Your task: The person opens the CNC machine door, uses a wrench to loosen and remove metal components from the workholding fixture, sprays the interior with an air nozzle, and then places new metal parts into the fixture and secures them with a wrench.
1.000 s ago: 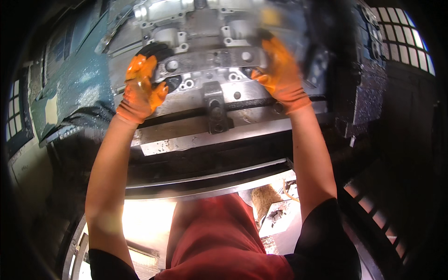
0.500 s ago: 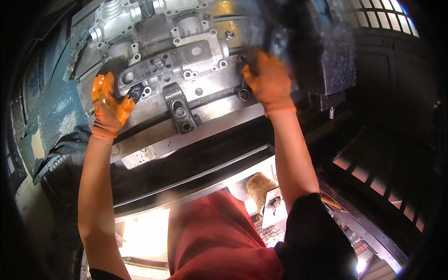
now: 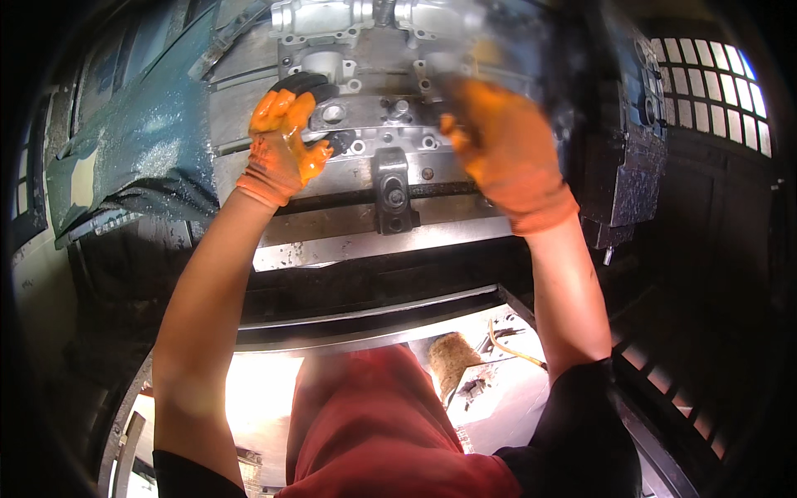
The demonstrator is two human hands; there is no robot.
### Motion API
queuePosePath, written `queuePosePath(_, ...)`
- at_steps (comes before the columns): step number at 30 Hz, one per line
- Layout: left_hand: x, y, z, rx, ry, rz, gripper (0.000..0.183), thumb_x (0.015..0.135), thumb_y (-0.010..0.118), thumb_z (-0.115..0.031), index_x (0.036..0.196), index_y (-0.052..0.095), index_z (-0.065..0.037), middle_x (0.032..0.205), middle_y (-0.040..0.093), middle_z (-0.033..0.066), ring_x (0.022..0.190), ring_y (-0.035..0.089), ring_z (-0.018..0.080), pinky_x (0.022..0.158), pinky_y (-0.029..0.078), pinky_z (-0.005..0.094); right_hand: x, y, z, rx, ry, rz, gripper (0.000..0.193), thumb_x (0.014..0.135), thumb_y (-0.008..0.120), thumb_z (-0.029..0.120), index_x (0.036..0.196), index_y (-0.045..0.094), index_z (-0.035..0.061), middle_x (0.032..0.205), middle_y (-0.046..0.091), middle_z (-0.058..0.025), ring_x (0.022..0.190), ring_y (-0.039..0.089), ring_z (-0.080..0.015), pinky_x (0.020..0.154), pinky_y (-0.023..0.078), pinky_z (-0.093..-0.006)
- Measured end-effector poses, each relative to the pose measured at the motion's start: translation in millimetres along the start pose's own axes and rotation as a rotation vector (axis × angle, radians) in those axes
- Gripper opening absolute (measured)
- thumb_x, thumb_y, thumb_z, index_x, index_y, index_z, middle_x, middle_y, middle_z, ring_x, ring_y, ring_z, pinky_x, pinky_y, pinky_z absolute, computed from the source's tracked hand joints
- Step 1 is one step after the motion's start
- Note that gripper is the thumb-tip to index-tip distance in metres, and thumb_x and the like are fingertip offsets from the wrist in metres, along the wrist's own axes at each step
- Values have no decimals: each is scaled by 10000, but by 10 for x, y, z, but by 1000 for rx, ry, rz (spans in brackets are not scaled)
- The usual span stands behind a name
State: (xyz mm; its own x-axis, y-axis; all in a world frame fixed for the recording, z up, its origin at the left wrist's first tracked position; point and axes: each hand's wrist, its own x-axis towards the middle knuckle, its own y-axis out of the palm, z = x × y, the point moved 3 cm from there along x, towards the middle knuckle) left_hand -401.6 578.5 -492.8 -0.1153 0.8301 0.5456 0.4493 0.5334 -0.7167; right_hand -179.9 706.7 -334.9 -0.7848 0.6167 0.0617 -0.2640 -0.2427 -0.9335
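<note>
My left hand, in an orange glove with dark fingertips, is closed around the left end of a flat metal clamp bar. The bar lies across a silver casting, with a nut standing near its middle. Over the bar's right end is my right hand, also gloved in orange. Motion smears its fingers, and a dark shape at their tips cannot be made out. Between the hands, a dark clamp block with a bolt sits on the front of the metal machine table.
More silver castings stand at the back. A dark machine housing rises close to my right arm. A blue-green sheet speckled with chips hangs at the left. Below lie a brown fuzzy piece and a thin yellow hose.
The view has swung, so the table and castings appear farther right and more level. My left hand keeps its place at the bar's end. My right hand is still blurred over the right side.
</note>
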Motion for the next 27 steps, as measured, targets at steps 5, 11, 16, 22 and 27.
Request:
queuePosePath(5,58,-1,-30,-53,-38,22,655,565,791,-298,1157,626,-71,1163,527,138,1024,496,371,941,419,450,284,154,274,-390,-184,213,308,830,667,201,1108,626,74,923,655,-152,888,635,-327,745,498,-427)
queuePosePath(11,110,-78,-128,-19,-8,-97,670,543,826,-270,1160,620,-111,1106,544,115,973,522,374,851,459,463,238,260,81,-303,-254,192,234,820,674,228,993,632,75,895,648,-150,834,627,-329,734,498,-423)
queuePosePath(16,242,-178,-196,-95,-28,-76,609,531,823,-199,1101,627,-114,925,555,90,857,535,322,773,463,433,224,313,179,-397,-98,41,295,802,714,331,868,646,52,767,638,-166,710,623,-376,631,500,-441)
queuePosePath(22,248,-202,-214,-118,-52,-80,600,537,810,-193,1105,632,-116,859,537,79,827,525,307,737,462,419,153,367,232,-184,-25,-118,310,814,709,338,884,653,41,738,638,-176,668,614,-391,592,495,-434)
queuePosePath(27,277,-216,-253,-105,4,-153,573,550,802,-208,1091,638,-114,873,552,78,834,528,308,736,466,416,88,460,126,58,-50,-161,226,823,715,207,948,651,29,737,649,-159,667,652,-316,587,501,-374)
